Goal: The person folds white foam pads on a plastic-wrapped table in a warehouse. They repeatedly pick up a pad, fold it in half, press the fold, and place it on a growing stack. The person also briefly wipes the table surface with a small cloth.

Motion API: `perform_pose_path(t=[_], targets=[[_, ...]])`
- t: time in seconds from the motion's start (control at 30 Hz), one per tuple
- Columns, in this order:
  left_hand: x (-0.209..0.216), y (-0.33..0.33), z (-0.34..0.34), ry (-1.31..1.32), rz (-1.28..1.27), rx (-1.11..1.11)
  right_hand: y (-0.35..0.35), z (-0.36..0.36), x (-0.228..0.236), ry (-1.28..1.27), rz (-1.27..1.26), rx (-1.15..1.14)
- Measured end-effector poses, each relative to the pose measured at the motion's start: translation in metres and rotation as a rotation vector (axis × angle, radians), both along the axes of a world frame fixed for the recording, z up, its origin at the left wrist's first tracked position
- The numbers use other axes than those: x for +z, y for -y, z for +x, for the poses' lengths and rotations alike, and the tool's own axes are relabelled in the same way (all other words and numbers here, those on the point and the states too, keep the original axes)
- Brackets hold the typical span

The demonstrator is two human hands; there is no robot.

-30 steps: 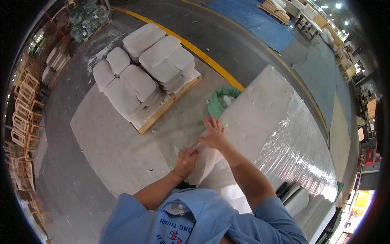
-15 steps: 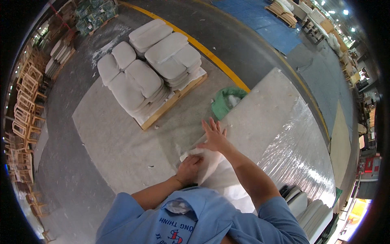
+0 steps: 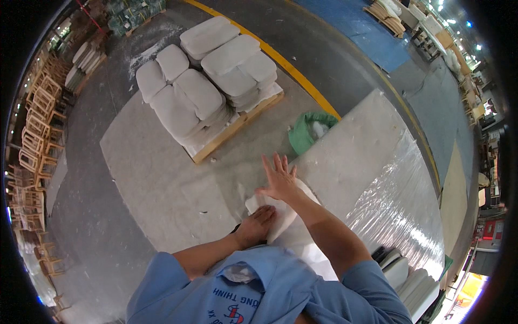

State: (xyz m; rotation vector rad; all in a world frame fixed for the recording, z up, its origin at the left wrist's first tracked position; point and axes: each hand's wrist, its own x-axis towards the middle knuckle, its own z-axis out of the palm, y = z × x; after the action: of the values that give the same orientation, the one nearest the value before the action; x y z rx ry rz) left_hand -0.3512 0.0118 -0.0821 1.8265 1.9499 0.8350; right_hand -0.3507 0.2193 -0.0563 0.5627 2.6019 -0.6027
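A white, rounded pad [image 3: 285, 217], like a seat cushion, rests at the near edge of the table in front of my body. My left hand [image 3: 257, 224] lies on its left side with the fingers stretched out and close together. Over the pad's far edge, my right hand [image 3: 280, 180] is open with the fingers spread wide; whether its palm touches the pad I cannot tell. My right forearm hides part of the pad. White sheet-like material [image 3: 318, 259] shows beneath the pad, close to my shirt.
Stacks of similar white pads [image 3: 200, 93] stand on a wooden pallet [image 3: 237, 131] ahead. A green sack [image 3: 302, 136] with white filling is beyond the table [image 3: 350, 143]. Clear plastic film [image 3: 396, 200] covers the table's right part. Wooden chair frames [image 3: 40, 127] line the far left.
The pad's far edge now shows more plainly between my hands. My left fingers have straightened from a curl onto the pad. My right hand stays spread, slightly further left.
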Motion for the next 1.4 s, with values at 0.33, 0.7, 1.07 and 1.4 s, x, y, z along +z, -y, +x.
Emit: perform_pose_path(t=[0.33, 0.7, 1.07, 1.4], targets=[[0.013, -0.001, -0.006, 0.034, -0.162, -0.051, -0.018, 0.02, 0.016, 0.024, -0.091, 0.178], [0.029, -0.028, -0.056, 0.298, -0.261, 0.092, 0.016, 0.125, -0.008, -0.345, 0.047, 0.097], [-0.028, -0.16, -0.069, 0.201, 0.005, -0.137, 0.021, 0.166, 0.008, -0.503, -0.21, 0.071], [-0.032, -0.147, -0.072, 0.225, -0.089, -0.205, 0.012, 0.123, 0.028, -0.531, 0.097, -0.313]])
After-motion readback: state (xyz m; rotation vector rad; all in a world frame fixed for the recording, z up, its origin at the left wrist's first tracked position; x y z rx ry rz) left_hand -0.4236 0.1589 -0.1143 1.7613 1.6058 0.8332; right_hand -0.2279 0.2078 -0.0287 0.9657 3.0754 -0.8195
